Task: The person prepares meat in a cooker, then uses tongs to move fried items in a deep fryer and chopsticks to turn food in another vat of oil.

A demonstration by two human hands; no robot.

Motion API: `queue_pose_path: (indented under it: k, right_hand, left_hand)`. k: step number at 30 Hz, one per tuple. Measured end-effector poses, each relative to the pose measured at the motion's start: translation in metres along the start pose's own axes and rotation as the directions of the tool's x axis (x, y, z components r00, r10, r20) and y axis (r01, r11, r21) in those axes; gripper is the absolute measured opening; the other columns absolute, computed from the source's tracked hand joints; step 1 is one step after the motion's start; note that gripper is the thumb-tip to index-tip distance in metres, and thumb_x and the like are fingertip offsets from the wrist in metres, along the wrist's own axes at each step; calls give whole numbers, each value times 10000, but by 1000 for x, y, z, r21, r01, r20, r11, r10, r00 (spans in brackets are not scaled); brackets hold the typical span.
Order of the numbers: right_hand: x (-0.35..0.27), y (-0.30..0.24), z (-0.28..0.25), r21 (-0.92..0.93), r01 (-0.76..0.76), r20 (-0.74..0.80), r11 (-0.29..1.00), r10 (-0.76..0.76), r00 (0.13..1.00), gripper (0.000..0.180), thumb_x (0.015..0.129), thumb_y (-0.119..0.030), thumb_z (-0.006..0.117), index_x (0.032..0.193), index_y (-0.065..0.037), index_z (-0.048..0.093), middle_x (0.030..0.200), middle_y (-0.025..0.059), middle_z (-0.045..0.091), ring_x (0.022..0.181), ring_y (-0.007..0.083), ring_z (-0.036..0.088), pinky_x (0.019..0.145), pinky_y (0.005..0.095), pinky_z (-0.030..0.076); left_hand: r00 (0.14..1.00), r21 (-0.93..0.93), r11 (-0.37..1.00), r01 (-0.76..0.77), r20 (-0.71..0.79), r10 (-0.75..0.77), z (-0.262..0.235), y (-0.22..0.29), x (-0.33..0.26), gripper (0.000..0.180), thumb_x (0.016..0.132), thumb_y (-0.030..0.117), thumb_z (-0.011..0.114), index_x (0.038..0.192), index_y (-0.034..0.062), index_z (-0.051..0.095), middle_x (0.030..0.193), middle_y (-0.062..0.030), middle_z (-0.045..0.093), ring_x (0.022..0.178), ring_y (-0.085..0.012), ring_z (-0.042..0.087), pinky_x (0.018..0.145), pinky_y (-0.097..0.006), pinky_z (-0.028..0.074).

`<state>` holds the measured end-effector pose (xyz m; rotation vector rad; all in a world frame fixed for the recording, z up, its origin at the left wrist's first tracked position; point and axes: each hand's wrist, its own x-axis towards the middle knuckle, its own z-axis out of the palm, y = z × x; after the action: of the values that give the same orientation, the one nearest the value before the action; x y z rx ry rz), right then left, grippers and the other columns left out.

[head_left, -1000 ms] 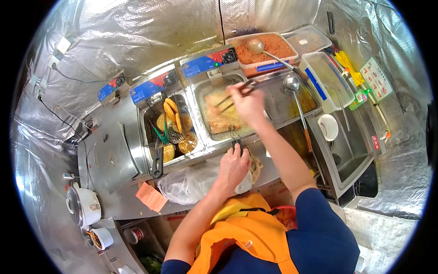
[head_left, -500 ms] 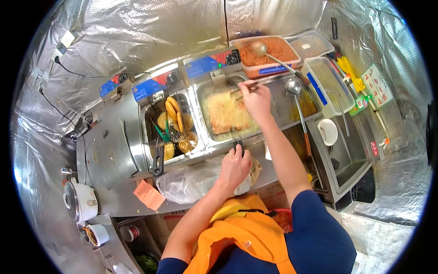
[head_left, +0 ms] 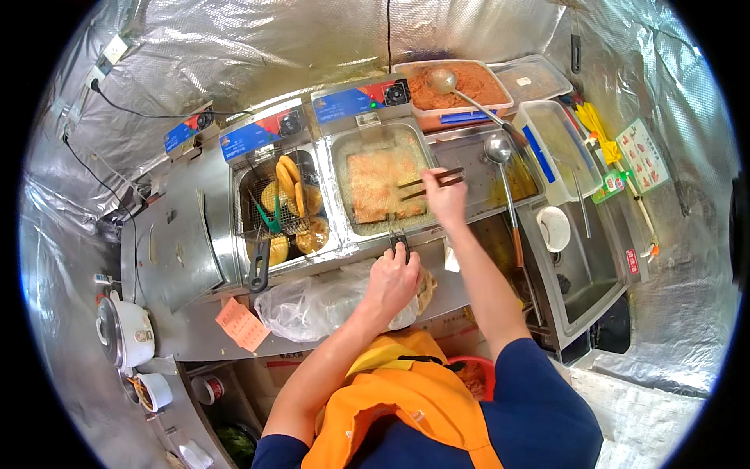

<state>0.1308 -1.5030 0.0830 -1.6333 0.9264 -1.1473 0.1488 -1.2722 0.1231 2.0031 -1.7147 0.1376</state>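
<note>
My left hand (head_left: 393,280) is closed round the black handle of a frying basket (head_left: 399,241), whose wire part sits in the right fryer (head_left: 341,205). In that fryer's bubbling oil lies a flat, golden-orange slab of food (head_left: 373,181); its exact kind cannot be told. My right hand (head_left: 447,200) pinches a pair of dark chopsticks (head_left: 420,186), their tips pointing left over the slab's right side. Beside it, the left fryer (head_left: 244,209) holds another wire basket with a black handle (head_left: 259,270), several round golden pieces (head_left: 312,235) and green-handled tongs (head_left: 271,222).
A ladle (head_left: 441,80) rests in a tub of reddish-orange filling (head_left: 475,88) at the back. Another ladle (head_left: 498,148) lies across the metal tray (head_left: 469,143). A sink (head_left: 594,289) stands at right. Plastic bags (head_left: 312,309) and an orange-pink paper (head_left: 241,324) lie at the counter's front.
My right hand and the chopsticks have come nearer to me. More of the slab shows through less foam. My left hand keeps hold of the basket handle. The whole view has shifted slightly.
</note>
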Motion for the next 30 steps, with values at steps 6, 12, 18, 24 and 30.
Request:
queue_pose_path:
  k: [6,12,18,24,30]
  right_hand:
    - [3,-61,11,111,-2,-46,994,7,999,188,1017,-145,709,1030,29,778,824,76,761,719,129,720,590,303,601]
    - [-4,-107,-5,-21,121,-11,992,-121,993,226,998,-151,709,872,33,746,743,144,747,636,186,714,592,329,527]
    - [14,-59,20,-60,176,28,983,-174,984,203,948,-188,758,902,10,756,783,184,736,670,358,701,648,394,529]
    - [30,-41,19,-208,270,166,940,-238,957,188,946,-164,757,873,9,755,745,151,730,689,238,737,640,386,534]
    - [-1,-31,24,-262,435,296,862,-358,886,128,978,-94,747,904,10,746,710,88,734,652,156,709,581,315,521]
  left_hand:
    - [999,35,999,11,-39,-9,-1,-2,1,162,819,112,751,881,30,626,1022,-227,688,764,-333,670,652,-428,577]
    - [997,28,997,75,-9,-75,-8,-5,0,151,840,115,743,920,27,650,1059,-233,702,817,-345,696,681,-427,588]
    - [994,12,996,89,62,-90,-12,-2,5,162,845,127,751,964,54,670,1098,-203,687,839,-354,689,705,-440,586]
    - [993,-112,988,110,47,-106,-28,1,-4,450,852,162,780,1257,18,646,1400,-279,593,1165,-437,649,942,-488,570]
    - [976,-289,933,216,57,-208,-74,5,-59,503,891,118,769,1366,37,623,1610,-254,428,1348,-434,572,1078,-465,516]
